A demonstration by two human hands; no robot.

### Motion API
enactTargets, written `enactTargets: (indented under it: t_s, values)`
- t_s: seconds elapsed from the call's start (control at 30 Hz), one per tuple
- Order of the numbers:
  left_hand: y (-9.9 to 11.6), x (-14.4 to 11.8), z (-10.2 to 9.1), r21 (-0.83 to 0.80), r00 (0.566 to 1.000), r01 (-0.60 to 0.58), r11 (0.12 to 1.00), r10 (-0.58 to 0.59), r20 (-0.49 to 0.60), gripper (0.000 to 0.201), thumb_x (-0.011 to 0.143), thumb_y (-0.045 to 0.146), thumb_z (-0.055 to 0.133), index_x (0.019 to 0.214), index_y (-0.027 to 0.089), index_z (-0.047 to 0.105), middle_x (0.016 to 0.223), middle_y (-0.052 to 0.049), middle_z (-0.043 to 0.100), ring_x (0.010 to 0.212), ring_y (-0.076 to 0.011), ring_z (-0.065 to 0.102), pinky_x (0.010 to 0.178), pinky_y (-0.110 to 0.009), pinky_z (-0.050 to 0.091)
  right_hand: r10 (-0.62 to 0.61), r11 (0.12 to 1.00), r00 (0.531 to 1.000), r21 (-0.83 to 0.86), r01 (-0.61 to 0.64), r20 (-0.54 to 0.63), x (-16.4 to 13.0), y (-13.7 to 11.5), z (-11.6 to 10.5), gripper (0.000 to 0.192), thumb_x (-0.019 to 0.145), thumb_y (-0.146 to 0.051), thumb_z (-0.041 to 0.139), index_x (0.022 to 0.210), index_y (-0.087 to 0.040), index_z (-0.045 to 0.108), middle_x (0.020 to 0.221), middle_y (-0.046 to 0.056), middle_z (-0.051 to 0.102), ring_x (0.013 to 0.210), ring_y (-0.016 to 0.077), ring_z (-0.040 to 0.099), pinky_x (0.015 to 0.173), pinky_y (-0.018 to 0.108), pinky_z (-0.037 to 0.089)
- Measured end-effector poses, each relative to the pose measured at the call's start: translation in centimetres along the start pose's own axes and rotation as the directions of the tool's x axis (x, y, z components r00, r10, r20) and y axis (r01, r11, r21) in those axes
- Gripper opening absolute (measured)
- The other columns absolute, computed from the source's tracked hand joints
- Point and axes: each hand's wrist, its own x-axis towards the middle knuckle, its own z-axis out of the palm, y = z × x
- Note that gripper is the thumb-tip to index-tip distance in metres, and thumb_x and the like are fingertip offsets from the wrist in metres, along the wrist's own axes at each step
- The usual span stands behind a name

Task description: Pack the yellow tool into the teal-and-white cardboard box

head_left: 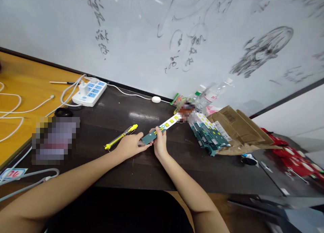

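A long, narrow green-and-white carton with yellow lettering slants away from me above the desk. My right hand is closed around its green part, thumb on top. At the near end, my left hand pinches the carton; a greyish piece shows between thumb and fingers, too small to make out. Just left of that hand lies what looks like a spring scale, a clear tube with yellow ends, on the dark desk.
Similar cartons are piled at right against an opened brown cardboard box. Plastic bottles stand behind them. A power strip, cables and a black mouse are at left. The whiteboard borders the back.
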Motion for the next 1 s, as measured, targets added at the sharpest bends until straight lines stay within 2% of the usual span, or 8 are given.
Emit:
enactTargets:
  t_s: [0.13, 0.33, 0.63, 0.77, 1.0]
  values:
    - [-0.09, -0.05, 0.08, 0.056, 0.999, -0.025, 0.998, 0.026, -0.019, 0.025, 0.088, 0.045, 0.051, 0.087, 0.02, 0.053, 0.073, -0.003, 0.067, 0.068, -0.0222, 0.067, 0.055, -0.026, 0.037, 0.042, 0.999, 0.999, 0.006, -0.042, 0.008, 0.15, 0.15, -0.01, 0.032, 0.078, -0.042, 0.062, 0.086, -0.025, 0.037, 0.065, -0.01, 0.06, 0.031, 0.0043, 0.039, 0.027, 0.016, 0.03]
    - [-0.04, -0.08, 0.08, 0.089, 1.0, -0.02, 0.996, 0.02, 0.009, 0.025, 0.088, 0.045, 0.05, 0.087, 0.02, 0.056, 0.077, -0.004, 0.07, 0.07, -0.0219, 0.067, 0.056, -0.026, 0.039, 0.129, 0.992, 0.991, 0.002, -0.129, 0.046, 0.48, 0.51, -0.29, 0.032, 0.077, -0.042, 0.063, 0.085, -0.024, 0.038, 0.064, -0.009, 0.06, 0.031, 0.0043, 0.04, 0.026, 0.016, 0.032]
    - [-0.28, 0.04, 0.04, 0.125, 0.999, -0.026, 0.992, 0.028, -0.016, 0.025, 0.087, 0.044, 0.051, 0.088, 0.02, 0.057, 0.084, -0.004, 0.071, 0.075, -0.0228, 0.069, 0.057, -0.026, 0.04, 0.158, 0.988, 0.987, -0.009, -0.157, 0.041, 0.43, 0.23, -0.25, 0.033, 0.075, -0.042, 0.065, 0.087, -0.024, 0.041, 0.065, -0.008, 0.061, 0.033, 0.0054, 0.044, 0.027, 0.017, 0.034]
    - [-0.41, 0.08, 0.12, 0.132, 0.999, -0.03, 0.991, 0.032, -0.008, 0.033, 0.087, 0.053, 0.05, 0.089, 0.02, 0.056, 0.083, -0.005, 0.071, 0.076, -0.0239, 0.069, 0.057, -0.026, 0.039, 0.142, 0.99, 0.989, -0.01, -0.141, 0.049, 0.55, 0.18, -0.37, 0.031, 0.076, -0.041, 0.064, 0.087, -0.023, 0.042, 0.066, -0.008, 0.062, 0.033, 0.0052, 0.044, 0.027, 0.016, 0.034]
    - [-0.37, 0.1, 0.21, 0.132, 0.999, -0.041, 0.99, 0.04, 0.012, 0.036, 0.088, 0.056, 0.049, 0.092, 0.02, 0.057, 0.084, -0.005, 0.07, 0.077, -0.0228, 0.069, 0.059, -0.026, 0.041, 0.169, 0.986, 0.98, -0.014, -0.169, 0.104, 0.7, 0.01, -0.51, 0.031, 0.078, -0.043, 0.063, 0.09, -0.024, 0.042, 0.066, -0.007, 0.066, 0.032, 0.0057, 0.043, 0.028, 0.017, 0.034]
